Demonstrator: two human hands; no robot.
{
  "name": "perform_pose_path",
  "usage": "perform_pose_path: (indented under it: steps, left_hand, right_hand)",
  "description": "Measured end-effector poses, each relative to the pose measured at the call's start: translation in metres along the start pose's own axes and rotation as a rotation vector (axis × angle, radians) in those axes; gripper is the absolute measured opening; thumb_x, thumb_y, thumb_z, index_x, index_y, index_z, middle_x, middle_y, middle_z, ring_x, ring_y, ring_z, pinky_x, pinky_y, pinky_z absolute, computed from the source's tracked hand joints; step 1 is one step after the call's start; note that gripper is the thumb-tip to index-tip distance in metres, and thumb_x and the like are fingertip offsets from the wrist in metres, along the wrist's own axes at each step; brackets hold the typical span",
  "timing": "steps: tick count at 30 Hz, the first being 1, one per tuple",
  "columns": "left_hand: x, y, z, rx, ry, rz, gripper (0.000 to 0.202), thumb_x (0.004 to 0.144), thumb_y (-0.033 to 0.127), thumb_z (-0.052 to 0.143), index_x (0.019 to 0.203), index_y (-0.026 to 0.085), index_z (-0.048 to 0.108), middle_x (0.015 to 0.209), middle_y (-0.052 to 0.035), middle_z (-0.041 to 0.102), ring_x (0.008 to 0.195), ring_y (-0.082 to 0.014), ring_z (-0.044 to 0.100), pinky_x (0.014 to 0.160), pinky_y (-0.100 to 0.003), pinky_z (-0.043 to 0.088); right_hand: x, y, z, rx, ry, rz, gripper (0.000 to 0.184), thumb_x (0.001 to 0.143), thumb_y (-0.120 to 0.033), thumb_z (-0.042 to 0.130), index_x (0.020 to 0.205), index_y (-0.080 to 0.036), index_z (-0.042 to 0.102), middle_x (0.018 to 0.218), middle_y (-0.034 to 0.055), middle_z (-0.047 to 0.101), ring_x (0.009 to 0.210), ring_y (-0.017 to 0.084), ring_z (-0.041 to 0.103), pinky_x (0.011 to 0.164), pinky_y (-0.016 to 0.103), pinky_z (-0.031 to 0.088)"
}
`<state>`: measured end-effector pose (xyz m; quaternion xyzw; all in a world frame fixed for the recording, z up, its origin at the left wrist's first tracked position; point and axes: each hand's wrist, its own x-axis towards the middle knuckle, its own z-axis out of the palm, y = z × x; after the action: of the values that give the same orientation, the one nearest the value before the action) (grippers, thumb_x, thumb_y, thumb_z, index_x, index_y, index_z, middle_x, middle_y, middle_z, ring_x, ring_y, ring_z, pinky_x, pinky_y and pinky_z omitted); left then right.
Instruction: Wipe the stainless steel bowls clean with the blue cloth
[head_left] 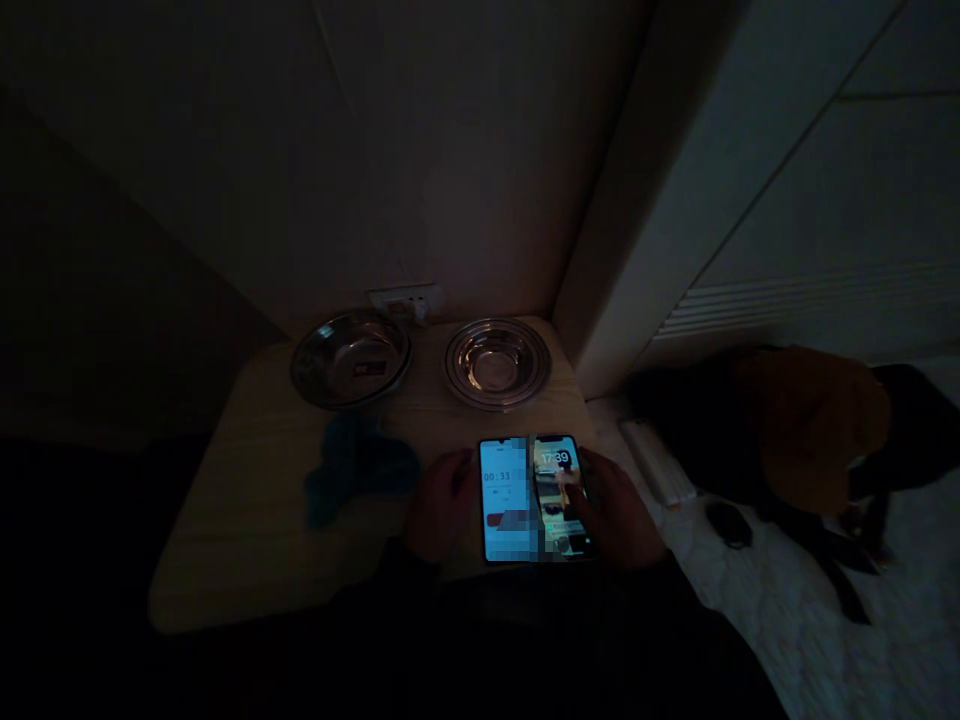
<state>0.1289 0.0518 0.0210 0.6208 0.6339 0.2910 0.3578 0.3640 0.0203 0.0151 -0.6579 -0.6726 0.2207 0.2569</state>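
Two lit phones are side by side near the table's front edge. The left phone [500,500] has a pale blue screen reading 00:33. A lock screen with 17:39 glows on the right phone [559,480]. My left hand [442,508] is curled at the left phone's outer edge, its fingers mostly lost in the dark. Closed round the other phone's right side is my right hand [619,510], its thumb over the screen. A crumpled blue cloth [352,465] lies left of my left hand.
Steel bowls stand at the back of the wooden table [225,520]: a wider bowl [337,360] and a nested-looking bowl [496,365]. A wall socket [405,300] is behind them. Right, a brown cap [821,420], dark items and a black mouse-like object [728,525] lie on pale quilted bedding [780,640].
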Motion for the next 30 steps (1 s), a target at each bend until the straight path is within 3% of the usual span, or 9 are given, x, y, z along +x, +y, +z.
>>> perform_pose_path:
  steps: [11,17,21,23,26,30]
  left_hand:
    - [-0.026,0.003,-0.040,-0.031,0.125,-0.032,0.036,0.083,0.037,0.044,0.102,0.014,0.065,0.093,-0.0075,0.070,0.079,-0.0162,0.065,0.073,-0.027,0.051]
    - [-0.041,-0.016,-0.077,0.160,0.430,0.015,0.033,0.082,0.039,0.045,0.093,0.015,0.066,0.086,-0.0078,0.069,0.076,-0.0177,0.063,0.070,-0.029,0.051]
    - [-0.045,-0.038,-0.098,0.338,0.651,0.018,0.042,0.077,0.044,0.053,0.098,0.010,0.063,0.102,-0.0158,0.064,0.098,-0.0262,0.058,0.088,-0.039,0.045]
    - [-0.044,-0.049,-0.104,0.356,0.630,-0.043,0.058,0.070,0.049,0.060,0.109,0.006,0.057,0.113,-0.0199,0.059,0.108,-0.0303,0.052,0.095,-0.042,0.040]
    - [-0.040,-0.061,-0.109,0.239,0.488,-0.233,0.077,0.066,0.052,0.063,0.123,0.003,0.047,0.119,-0.0223,0.055,0.113,-0.0319,0.050,0.096,-0.042,0.039]
    - [-0.034,-0.068,-0.116,-0.080,0.350,-0.425,0.074,0.068,0.045,0.063,0.128,0.006,0.043,0.118,-0.0210,0.057,0.109,-0.0301,0.054,0.093,-0.042,0.041]
  right_hand:
    - [0.006,-0.033,0.012,-0.048,0.110,-0.076,0.040,0.082,-0.032,0.044,0.116,-0.014,0.053,0.113,0.0148,0.059,0.106,0.027,0.055,0.091,0.046,0.045]
    - [0.010,-0.058,0.023,-0.041,0.046,-0.181,0.038,0.083,-0.033,0.044,0.116,-0.017,0.055,0.110,0.0119,0.064,0.100,0.025,0.060,0.085,0.043,0.050]
    - [0.009,-0.081,0.033,-0.065,0.008,-0.222,0.037,0.084,-0.032,0.043,0.114,-0.015,0.057,0.106,0.0122,0.066,0.099,0.025,0.061,0.085,0.043,0.050]
    - [0.010,-0.095,0.039,-0.041,-0.050,-0.241,0.037,0.085,-0.031,0.042,0.114,-0.015,0.057,0.106,0.0118,0.066,0.098,0.024,0.061,0.085,0.040,0.051]
    - [0.021,-0.123,0.051,-0.035,-0.183,-0.231,0.038,0.084,-0.028,0.043,0.117,-0.015,0.056,0.113,0.0114,0.063,0.103,0.023,0.059,0.090,0.038,0.048]
    - [0.051,-0.159,0.082,-0.064,-0.276,-0.199,0.042,0.085,-0.031,0.046,0.123,-0.014,0.051,0.120,0.0133,0.059,0.106,0.022,0.057,0.093,0.035,0.043]
